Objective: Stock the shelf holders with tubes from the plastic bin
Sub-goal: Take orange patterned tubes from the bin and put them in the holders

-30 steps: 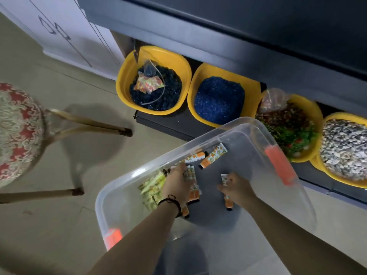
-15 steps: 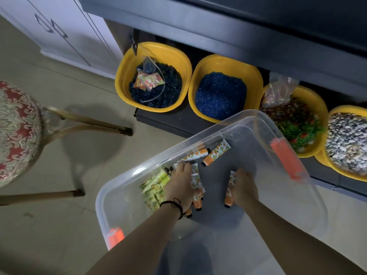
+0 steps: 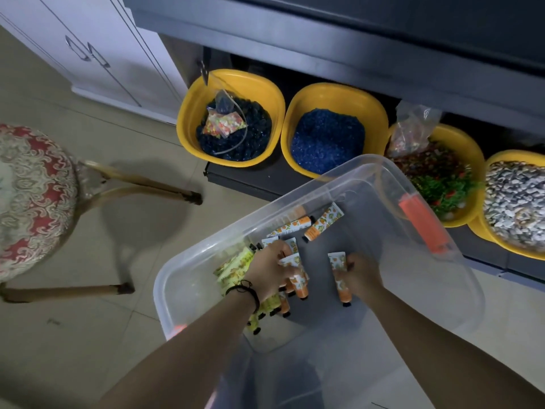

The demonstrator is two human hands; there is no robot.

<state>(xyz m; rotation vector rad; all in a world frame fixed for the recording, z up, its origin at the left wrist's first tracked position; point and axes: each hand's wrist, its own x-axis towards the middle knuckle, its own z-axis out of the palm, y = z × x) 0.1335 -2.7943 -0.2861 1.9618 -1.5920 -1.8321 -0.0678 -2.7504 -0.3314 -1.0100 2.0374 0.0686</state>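
Note:
A clear plastic bin with orange latches sits on the floor below me. Several orange-and-white tubes lie inside, with yellow-green tubes at its left side. My left hand, a black band on its wrist, is closed around several orange tubes. My right hand grips a single orange tube, cap end pointing toward me. No shelf holders are in view.
Yellow bowls stand on a dark low shelf behind the bin: dark beads, blue beads, plants, pebbles. A red patterned stool stands left; white cabinet far left.
Both hands have closed on tubes in the bin; the right hand's tube now stands out clearly to its left. The view has shifted slightly.

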